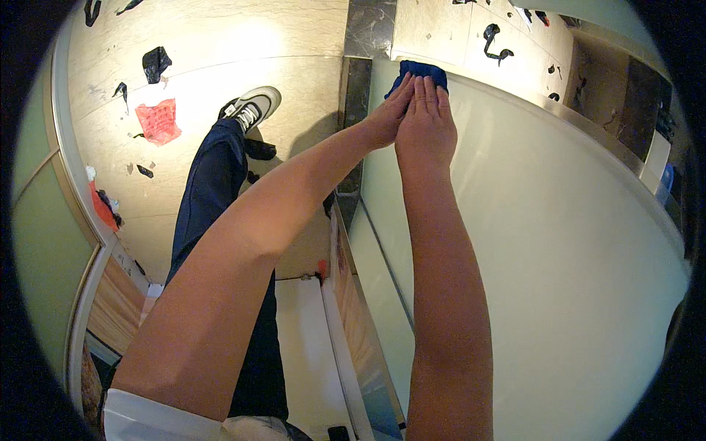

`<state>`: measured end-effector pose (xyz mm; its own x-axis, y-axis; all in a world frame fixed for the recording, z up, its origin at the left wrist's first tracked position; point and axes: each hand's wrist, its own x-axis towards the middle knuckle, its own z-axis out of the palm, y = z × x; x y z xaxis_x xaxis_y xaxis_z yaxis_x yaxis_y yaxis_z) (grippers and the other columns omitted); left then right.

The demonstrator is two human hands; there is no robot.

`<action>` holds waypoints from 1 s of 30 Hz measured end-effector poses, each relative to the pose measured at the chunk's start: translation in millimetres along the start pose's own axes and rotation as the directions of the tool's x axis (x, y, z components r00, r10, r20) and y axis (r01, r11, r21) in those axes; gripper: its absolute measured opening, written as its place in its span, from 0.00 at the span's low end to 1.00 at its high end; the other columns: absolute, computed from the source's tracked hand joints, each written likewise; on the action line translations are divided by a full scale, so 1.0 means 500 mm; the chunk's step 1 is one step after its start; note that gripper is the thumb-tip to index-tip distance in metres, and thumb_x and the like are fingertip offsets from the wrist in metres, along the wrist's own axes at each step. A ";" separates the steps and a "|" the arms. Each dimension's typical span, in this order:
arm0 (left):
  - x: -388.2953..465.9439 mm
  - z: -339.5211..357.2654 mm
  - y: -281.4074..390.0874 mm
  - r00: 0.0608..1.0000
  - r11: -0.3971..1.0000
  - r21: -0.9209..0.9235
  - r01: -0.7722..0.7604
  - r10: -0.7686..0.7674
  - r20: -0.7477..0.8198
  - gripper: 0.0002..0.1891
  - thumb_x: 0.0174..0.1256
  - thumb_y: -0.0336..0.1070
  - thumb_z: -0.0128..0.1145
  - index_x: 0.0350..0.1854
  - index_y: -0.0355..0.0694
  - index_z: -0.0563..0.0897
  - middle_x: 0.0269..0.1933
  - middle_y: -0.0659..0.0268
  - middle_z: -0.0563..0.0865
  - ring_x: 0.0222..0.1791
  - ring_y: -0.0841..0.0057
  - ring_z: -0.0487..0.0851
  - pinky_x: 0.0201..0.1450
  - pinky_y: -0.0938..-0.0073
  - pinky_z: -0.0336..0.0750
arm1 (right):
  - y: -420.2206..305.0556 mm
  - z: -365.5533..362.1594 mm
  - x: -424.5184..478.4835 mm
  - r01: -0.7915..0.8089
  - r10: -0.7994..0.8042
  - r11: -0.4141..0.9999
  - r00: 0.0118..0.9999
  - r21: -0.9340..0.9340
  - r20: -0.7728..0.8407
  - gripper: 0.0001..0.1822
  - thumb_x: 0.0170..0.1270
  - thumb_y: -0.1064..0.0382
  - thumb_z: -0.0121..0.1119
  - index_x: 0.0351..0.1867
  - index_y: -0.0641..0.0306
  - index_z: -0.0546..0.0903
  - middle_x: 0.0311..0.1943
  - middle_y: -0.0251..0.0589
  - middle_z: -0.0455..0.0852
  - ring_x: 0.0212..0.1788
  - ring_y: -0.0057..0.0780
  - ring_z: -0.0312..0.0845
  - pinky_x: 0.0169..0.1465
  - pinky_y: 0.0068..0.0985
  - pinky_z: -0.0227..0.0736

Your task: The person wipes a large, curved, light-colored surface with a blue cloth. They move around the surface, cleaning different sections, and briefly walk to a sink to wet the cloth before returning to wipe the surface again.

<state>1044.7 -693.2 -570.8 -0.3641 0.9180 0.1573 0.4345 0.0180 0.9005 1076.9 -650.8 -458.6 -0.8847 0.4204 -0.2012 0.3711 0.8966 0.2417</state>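
A folded dark blue cloth (423, 69) lies against the far edge of a broad, pale green glossy panel (562, 248). Both arms reach forward to it. My right hand (427, 129) rests flat on the cloth with its fingers together, pressing it to the panel. Beside it, my left hand (389, 117) also has its fingertips on the cloth, its inner side touching the right hand. The cloth's underside is hidden. A raised metal rim (595, 132) runs along the panel's far and right side.
Black plastic scraps (156, 64) and a torn red plastic bag (158, 122) litter the tiled floor (220, 69). My sneaker (263, 107) stands there. A metal-framed green panel (49, 248) borders the left. Dark marble (369, 27) lies beyond the pale panel.
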 end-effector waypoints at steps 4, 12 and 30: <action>-0.071 0.048 0.009 0.978 0.909 -0.362 0.206 -0.199 0.055 0.31 0.58 0.37 0.45 0.60 0.34 0.48 0.63 0.48 0.46 0.64 0.57 0.41 0.64 0.67 0.41 | -0.015 0.075 -0.061 -0.064 0.060 0.993 0.997 0.104 0.042 0.21 0.55 0.68 0.35 0.52 0.72 0.65 0.53 0.44 0.67 0.56 0.35 0.60 0.60 0.23 0.52; -0.434 0.284 0.090 0.796 0.122 -0.817 0.564 -0.346 0.498 0.35 0.58 0.36 0.47 0.61 0.32 0.41 0.63 0.48 0.40 0.64 0.62 0.38 0.64 0.70 0.37 | -0.100 0.107 -0.365 -0.441 0.219 0.834 0.816 0.331 0.534 0.23 0.56 0.66 0.35 0.55 0.71 0.60 0.57 0.42 0.61 0.61 0.27 0.52 0.64 0.21 0.40; 0.025 -0.196 0.476 0.991 0.970 -0.232 -0.078 0.049 -0.126 0.26 0.58 0.38 0.42 0.60 0.39 0.56 0.64 0.56 0.49 0.64 0.56 0.44 0.63 0.61 0.45 | 0.032 -0.404 -0.223 -0.395 0.372 0.913 0.909 -0.104 -0.191 0.20 0.54 0.65 0.43 0.51 0.65 0.68 0.57 0.38 0.63 0.61 0.30 0.53 0.61 0.30 0.43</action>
<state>1062.8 -716.0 -314.7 -0.4435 0.8603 0.2514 0.2588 -0.1457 0.9549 1124.6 -711.5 -240.8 -0.7196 0.6888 0.0879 0.6591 0.6377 0.3988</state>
